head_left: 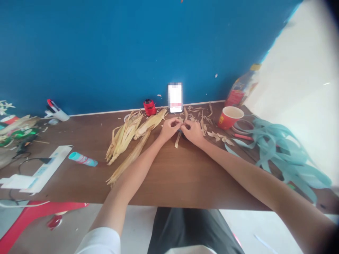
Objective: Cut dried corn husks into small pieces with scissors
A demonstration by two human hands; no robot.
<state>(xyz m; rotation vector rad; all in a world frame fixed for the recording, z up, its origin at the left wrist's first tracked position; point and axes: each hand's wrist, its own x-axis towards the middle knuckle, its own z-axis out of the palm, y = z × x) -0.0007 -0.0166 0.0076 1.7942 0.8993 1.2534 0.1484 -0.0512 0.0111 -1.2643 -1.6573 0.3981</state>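
Note:
My left hand (pixel 171 128) and my right hand (pixel 192 131) meet over the brown table (pixel 169 176), fingertips pinched close together. Whatever lies between the fingers is too small to make out. A short pale strip of husk (pixel 178 140) hangs just below the fingertips. Left of my hands lie dried corn husks (pixel 124 135), with another bundle (pixel 149 124) nearer to them. Husk scraps (pixel 203 123) are scattered behind and to the right of my right hand. A lit phone (pixel 175 97) stands against the blue wall behind both hands.
On the right are a red paper cup (pixel 225 121), a bottle (pixel 238 90) and a heap of teal ribbon (pixel 275 141). A red object (pixel 149 107) stands by the wall. At left are a glue stick (pixel 83 159), a power strip (pixel 50 171) and a pen cup (pixel 60 114).

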